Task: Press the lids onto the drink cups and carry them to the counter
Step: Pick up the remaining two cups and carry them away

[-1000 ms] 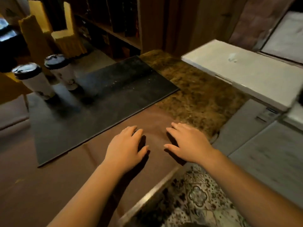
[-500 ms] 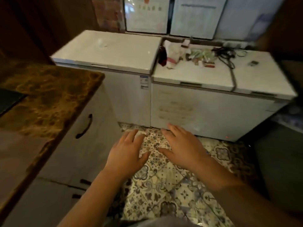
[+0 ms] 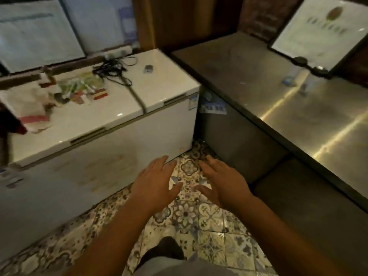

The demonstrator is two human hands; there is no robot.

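My left hand and my right hand hang side by side over the patterned floor tiles, palms down, fingers spread and straight, holding nothing. No lidded paper cup shows in this view. On the steel counter at the right stand two clear plastic cups with dark lids, blurred, in front of a framed sign.
A white chest freezer stands at the left, its lid strewn with packets, a bag and black cables. Whiteboards lean behind it. The counter's dark front panel borders the narrow floor strip on the right.
The view has swung right, from the brown table with the two lidded cups, past the freezers, to the steel counter. Both hands stay empty and spread in front of me.
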